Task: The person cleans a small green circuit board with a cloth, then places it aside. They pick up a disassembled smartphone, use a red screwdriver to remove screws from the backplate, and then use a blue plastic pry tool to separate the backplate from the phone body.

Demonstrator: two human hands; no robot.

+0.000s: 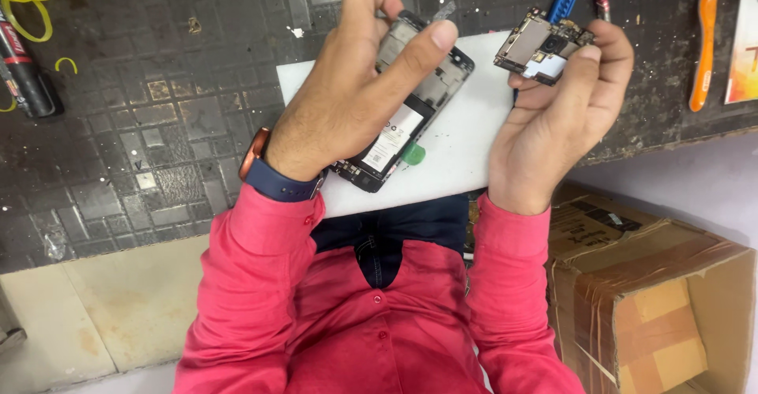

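Head view: my left hand (347, 102) grips the opened phone (410, 118) over the white pad (466, 149); my right hand (553, 118) pinches its circuit board (541, 46), right of the phone. A loose pinch could drop it.

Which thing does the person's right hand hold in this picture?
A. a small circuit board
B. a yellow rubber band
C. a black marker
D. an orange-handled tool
A: the right hand holds a small circuit board in its fingers above the white mat, while the left hand grips the opened phone; the orange-handled tool lies untouched on the bench.
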